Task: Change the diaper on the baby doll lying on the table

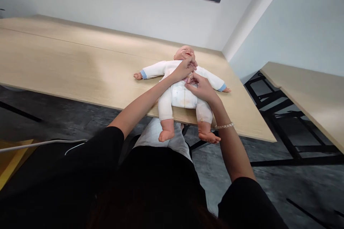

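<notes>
A baby doll [185, 53] lies on its back on the table, head toward the wall and feet hanging past the front edge. It wears a white long-sleeved top [169, 66] with blue cuffs, and a white diaper [181, 94]. My left hand [187, 66] is bent over the doll's upper chest, fingers closed on the front of the top. Just below, my right hand [199, 85] pinches at the same front, above the diaper. The fingertips are close together, and the exact bit of cloth between them is partly hidden.
The pale wooden table [80, 68] stretches left along the wall. A second table [309, 89] with a black frame stands at the right, across a gap. A white cable [43, 145] runs at lower left near a yellow edge [13, 166].
</notes>
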Demonstrator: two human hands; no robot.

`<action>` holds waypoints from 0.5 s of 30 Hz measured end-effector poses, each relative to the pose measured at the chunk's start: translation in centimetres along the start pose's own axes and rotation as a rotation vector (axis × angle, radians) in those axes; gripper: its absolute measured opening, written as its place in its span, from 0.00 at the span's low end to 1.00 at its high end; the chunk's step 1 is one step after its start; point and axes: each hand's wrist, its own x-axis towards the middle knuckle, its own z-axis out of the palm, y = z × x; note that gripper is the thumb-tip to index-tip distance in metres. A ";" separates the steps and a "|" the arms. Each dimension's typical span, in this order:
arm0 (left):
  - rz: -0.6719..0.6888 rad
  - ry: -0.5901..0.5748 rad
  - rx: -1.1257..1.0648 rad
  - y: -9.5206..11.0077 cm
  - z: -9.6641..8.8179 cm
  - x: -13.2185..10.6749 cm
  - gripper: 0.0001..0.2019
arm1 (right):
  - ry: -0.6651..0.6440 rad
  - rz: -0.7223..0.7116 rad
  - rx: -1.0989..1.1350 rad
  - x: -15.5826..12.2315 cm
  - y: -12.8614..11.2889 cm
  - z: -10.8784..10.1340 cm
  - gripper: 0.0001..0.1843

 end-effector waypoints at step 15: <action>-0.171 -0.186 0.242 3.2 -10.9 -6.0 0.04 | -0.095 0.317 -0.101 2.9 -0.3 0.1 0.05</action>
